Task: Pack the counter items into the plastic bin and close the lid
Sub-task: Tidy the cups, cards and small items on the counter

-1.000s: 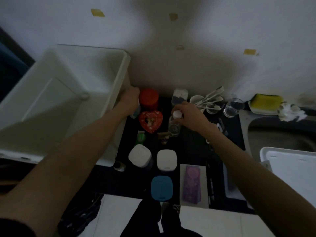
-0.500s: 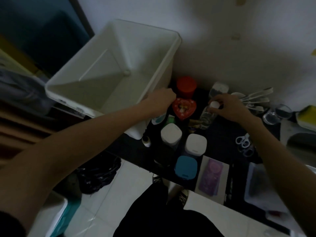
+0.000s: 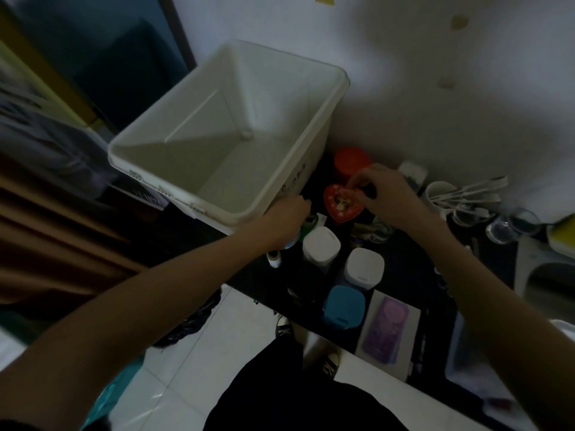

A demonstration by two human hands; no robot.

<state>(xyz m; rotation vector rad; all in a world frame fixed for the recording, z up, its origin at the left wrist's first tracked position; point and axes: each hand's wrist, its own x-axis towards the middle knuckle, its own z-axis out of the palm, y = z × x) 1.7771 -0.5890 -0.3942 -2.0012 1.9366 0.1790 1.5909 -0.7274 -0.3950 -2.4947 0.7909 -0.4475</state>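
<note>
The white plastic bin point(image 3: 337, 88) stands open and empty at the counter's left end, with no lid in view. My left hand point(image 3: 284, 217) is beside the bin's near corner and grips a small bottle whose blue end point(image 3: 291, 244) pokes out below it. My right hand point(image 3: 385, 197) hovers at the right edge of a red heart-shaped tin point(image 3: 337, 203). Its fingers are curled over the top of a clear bottle point(image 3: 379, 233). A red jar point(image 3: 350, 158) stands behind the tin.
On the dark counter sit two white-lidded tubs point(image 3: 320, 245) point(image 3: 364, 265), a blue-lidded tub point(image 3: 343, 306), a purple packet point(image 3: 387, 326), a green item point(image 3: 311, 225) and a tiny bottle point(image 3: 273, 259). Spoons in a cup point(image 3: 466, 194), glasses point(image 3: 501, 231) and a sink point(image 3: 547, 281) lie to the right.
The view swung left and down. My left hand drew back from the red jar toward the bin's near corner with the small bottle. My right hand shifted left, next to the heart tin.
</note>
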